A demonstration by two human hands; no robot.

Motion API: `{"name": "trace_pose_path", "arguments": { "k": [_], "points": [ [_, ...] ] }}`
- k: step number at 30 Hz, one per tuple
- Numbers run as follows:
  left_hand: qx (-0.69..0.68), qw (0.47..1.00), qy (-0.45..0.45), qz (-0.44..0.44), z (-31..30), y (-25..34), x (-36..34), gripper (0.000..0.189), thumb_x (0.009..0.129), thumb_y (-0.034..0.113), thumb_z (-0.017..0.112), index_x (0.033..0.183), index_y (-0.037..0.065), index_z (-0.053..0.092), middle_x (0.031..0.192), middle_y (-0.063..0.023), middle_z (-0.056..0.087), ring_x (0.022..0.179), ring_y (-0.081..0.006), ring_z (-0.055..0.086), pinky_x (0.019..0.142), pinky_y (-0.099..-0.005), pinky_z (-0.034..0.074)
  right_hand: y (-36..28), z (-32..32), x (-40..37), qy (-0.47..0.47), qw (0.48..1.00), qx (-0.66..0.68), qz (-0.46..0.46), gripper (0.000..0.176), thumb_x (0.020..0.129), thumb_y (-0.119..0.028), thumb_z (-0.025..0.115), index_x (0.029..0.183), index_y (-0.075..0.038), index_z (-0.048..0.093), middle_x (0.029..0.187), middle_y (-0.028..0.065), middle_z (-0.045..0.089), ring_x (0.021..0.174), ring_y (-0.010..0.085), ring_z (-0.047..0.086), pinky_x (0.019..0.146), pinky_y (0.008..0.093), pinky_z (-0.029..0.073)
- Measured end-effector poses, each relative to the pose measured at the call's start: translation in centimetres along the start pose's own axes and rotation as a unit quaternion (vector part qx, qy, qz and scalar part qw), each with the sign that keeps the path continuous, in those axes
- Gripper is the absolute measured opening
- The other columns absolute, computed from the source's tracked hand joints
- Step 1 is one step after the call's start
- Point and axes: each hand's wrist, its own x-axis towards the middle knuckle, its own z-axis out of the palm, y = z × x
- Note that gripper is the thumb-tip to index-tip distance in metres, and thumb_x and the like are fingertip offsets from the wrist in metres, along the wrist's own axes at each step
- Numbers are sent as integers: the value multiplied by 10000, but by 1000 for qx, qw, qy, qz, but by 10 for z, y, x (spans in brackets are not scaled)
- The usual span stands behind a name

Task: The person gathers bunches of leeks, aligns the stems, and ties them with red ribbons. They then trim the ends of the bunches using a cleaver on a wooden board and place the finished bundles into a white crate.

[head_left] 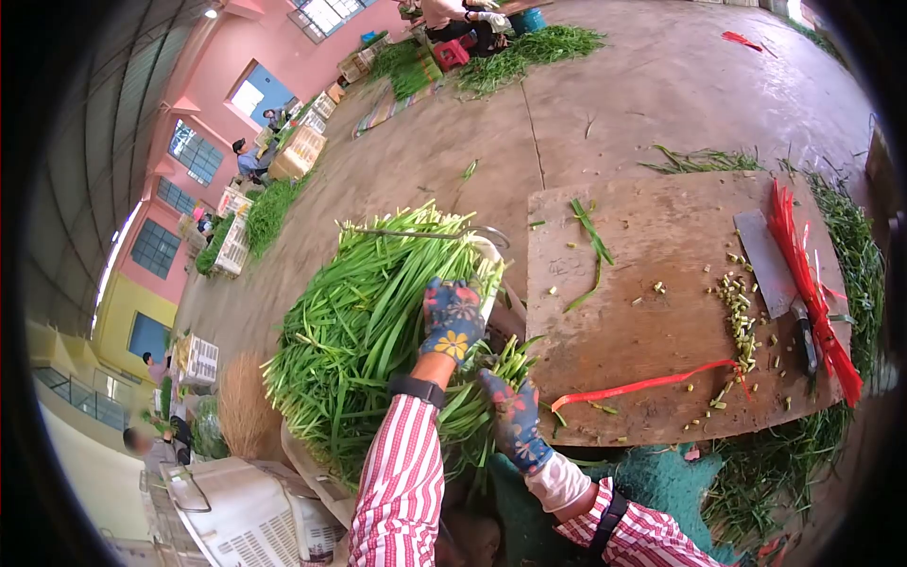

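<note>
A large heap of garlic chives (350,350) fills a pale crate (307,463) in front of me, cut ends mostly toward the board. My left hand (452,321), in a flowered dark glove, presses into the heap, its fingers curled around stalks and the fingertips hidden among them. Closer to me, my right hand (515,420), gloved the same way, is closed on a smaller bunch of chives (510,364) at the crate's edge, beside the board. A thin metal rod (425,233) with a curved end lies across the top of the heap.
On the wooden board (642,312) at right lie a cleaver (767,265), red ties (803,274), a red strip (642,385) and chopped stalk ends (737,312). Loose leaves (850,255) surround it. A broom (244,406) and white crate (246,510) stand left. Several people sit farther off.
</note>
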Motion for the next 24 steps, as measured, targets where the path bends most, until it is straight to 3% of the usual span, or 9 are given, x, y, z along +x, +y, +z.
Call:
{"name": "trace_pose_path", "arguments": {
  "k": [3, 7, 10, 14, 18, 19, 22, 23, 24],
  "points": [
    [-33, 994, 103, 7, 2, -14, -11, 457, 636, 299, 590, 1036, 80, 569, 1039, -116, 546, 1000, -290, 486, 937, -423, 313, -4, -1, 0, -19, 1000, 15, -13, 400, 888, -270, 478, 1169, 15, 488, 1087, 82, 586, 994, 169, 544, 910, 304, 383],
    [-214, 929, 301, 23, 16, -27, -23, 390, 646, 171, 565, 1011, 34, 552, 1018, -146, 549, 958, -330, 495, 881, -428, 376, 18, -19, 3, -59, 995, 80, -26, 413, 896, -326, 445, 1156, -13, 514, 1067, 82, 597, 1006, 173, 538, 913, 311, 375],
    [-373, 903, 212, -4, 26, -34, -23, 397, 647, 154, 562, 1025, 36, 542, 980, -178, 553, 916, -341, 512, 821, -412, 420, 20, -18, 9, -38, 997, 25, -64, 397, 903, -347, 407, 1103, -44, 567, 1050, 94, 604, 994, 191, 543, 904, 322, 373],
    [-299, 938, 176, -14, 24, -27, -18, 464, 643, 219, 581, 1069, 45, 520, 1022, -195, 545, 952, -337, 517, 843, -392, 416, 8, -16, 8, -54, 995, 17, -87, 387, 904, -329, 396, 1065, -35, 589, 1022, 95, 610, 977, 200, 543, 887, 322, 373],
    [-80, 996, 39, 27, 3, -4, -1, 708, 696, 427, 566, 1280, 73, 379, 1269, -142, 438, 1220, -248, 351, 1039, -426, 182, -19, 1, 1, -15, 989, -113, -95, 354, 886, -300, 447, 1052, -23, 589, 1000, 91, 613, 938, 196, 554, 840, 314, 405],
    [-47, 998, 31, 23, 8, 2, 5, 780, 695, 512, 549, 1317, 90, 339, 1324, -123, 389, 1276, -222, 274, 1044, -464, 119, -32, 7, -2, 0, 978, -185, -97, 342, 880, -290, 464, 1048, -21, 589, 996, 87, 613, 924, 191, 557, 825, 309, 414],
    [47, 991, 120, -24, 18, 13, 10, 793, 684, 505, 565, 1324, 101, 331, 1295, -123, 418, 1254, -235, 305, 1041, -457, 135, -27, -1, 4, -2, 988, -137, -65, 312, 862, -250, 509, 1054, -13, 577, 982, 73, 611, 881, 164, 565, 786, 292, 437],
    [27, 977, 197, -72, 27, 12, 16, 708, 676, 479, 573, 1267, 124, 412, 1229, -113, 474, 1203, -242, 362, 1024, -455, 173, -24, -3, 6, 2, 992, -116, -59, 309, 854, -238, 523, 1056, -11, 572, 975, 69, 610, 870, 156, 566, 778, 286, 440],
    [6, 985, 159, -68, 35, 9, 22, 661, 673, 466, 574, 1220, 116, 448, 1196, -108, 492, 1174, -240, 385, 1010, -454, 195, -21, -5, 7, 6, 994, -94, -53, 307, 846, -227, 538, 1059, -8, 567, 969, 65, 610, 859, 147, 567, 769, 280, 443]
  ]
}}
